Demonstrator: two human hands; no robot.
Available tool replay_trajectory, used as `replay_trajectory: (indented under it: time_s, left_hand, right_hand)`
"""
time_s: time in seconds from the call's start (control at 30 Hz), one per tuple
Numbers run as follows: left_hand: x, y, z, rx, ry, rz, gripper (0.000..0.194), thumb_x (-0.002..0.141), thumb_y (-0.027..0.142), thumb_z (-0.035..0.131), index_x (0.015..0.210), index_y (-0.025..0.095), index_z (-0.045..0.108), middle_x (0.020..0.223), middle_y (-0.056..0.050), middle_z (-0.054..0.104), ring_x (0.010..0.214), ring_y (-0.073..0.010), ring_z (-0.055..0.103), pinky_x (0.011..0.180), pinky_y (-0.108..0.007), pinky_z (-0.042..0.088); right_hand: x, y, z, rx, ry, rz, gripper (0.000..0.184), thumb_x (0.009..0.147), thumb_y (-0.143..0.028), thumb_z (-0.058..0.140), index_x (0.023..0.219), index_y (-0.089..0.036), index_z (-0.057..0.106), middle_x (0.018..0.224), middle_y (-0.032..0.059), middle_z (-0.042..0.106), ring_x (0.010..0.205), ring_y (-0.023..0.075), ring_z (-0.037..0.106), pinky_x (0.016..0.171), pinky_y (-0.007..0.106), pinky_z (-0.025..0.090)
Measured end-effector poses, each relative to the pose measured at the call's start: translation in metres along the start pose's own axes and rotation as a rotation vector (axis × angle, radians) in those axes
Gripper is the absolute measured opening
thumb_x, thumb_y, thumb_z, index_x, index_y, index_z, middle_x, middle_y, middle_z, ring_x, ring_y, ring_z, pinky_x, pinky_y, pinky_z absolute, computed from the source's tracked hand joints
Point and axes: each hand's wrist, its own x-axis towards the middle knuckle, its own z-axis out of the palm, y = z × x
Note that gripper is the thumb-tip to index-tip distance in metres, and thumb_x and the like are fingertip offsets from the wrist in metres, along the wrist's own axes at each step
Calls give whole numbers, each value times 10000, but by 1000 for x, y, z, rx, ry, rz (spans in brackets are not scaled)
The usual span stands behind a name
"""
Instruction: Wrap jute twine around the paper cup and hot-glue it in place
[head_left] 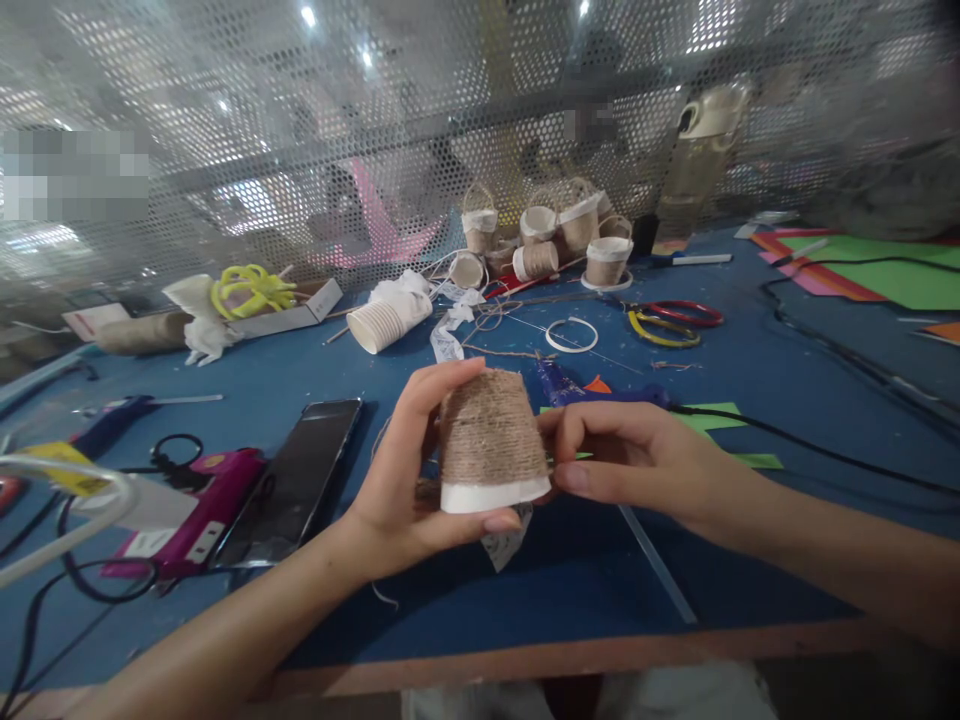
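Observation:
An upside-down paper cup wrapped in jute twine [493, 430] is in the middle of the view, its white rim band bare at the bottom. My left hand [409, 470] grips it from the left, with the thumb under the rim and the fingers over the top. At the cup's right side is my right hand [622, 455], fingers curled and thumb pressed in; whatever is between the fingertips is hidden. A scrap of white lace [506, 540] hangs below the cup. Behind my right hand lies a blue glue gun [592, 390] with its cord running right.
A phone [300, 480] and a magenta glue gun [199, 500] lie at left. A clear glue stick [660, 565] is near the front edge. Scissors [667, 325], a white ring [571, 335], stacked paper cups [390, 315] and several twine-wrapped baskets [607, 260] stand further back. Coloured paper [885, 265] is at right.

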Motion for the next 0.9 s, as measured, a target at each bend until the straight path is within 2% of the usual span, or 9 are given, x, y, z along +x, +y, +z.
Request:
replay_trajectory:
  time_s: [0.2,0.33,0.43,0.6,0.77,0.9]
  left_hand:
    - [0,0,-4,41,25,16,782,819,520,796,1492,305,460,1408,-119,486,1313,-330,489,1142,-498,434]
    - [5,2,-7,93,-8,35,591,877,523,726,1391,282,561,1344,-112,537,1283,-317,497,1122,-484,438]
    - [8,5,-9,44,-39,-45,464,908,554,677,1272,269,637,1254,-93,616,1204,-301,560,1083,-461,459]
    - [9,6,-11,-144,-141,-270,422,931,570,616,1226,271,665,1231,-69,686,1149,-302,621,995,-396,475]
    - [11,4,-13,-198,-289,-331,448,937,611,569,1198,266,690,1207,-68,699,1151,-315,631,993,-398,479]
    - [12,5,-13,-299,-312,-399,509,916,651,560,1166,230,703,1182,-109,692,1103,-335,657,934,-427,536]
  right_hand:
    - [-4,-1,0,-78,12,22,219,917,-326,748,798,-196,617,1194,54,686,1107,176,655,986,333,503]
    - [-4,-1,-3,-157,44,-28,185,932,-340,726,842,-205,636,1241,55,652,1183,203,628,1037,363,492]
    - [-4,-2,-5,-245,79,-91,140,940,-311,715,856,-217,654,1119,20,680,1067,164,649,962,296,505]
    - [-5,-4,-6,-392,143,-138,100,882,-273,784,873,-238,691,878,-34,700,841,132,641,799,238,505]
    - [-4,-7,-7,-522,144,-254,82,892,-289,772,875,-239,710,870,-19,712,826,145,646,800,260,515]
    - [-4,-8,-8,-591,135,-305,58,919,-289,735,903,-235,721,881,-2,705,818,146,652,774,265,527]
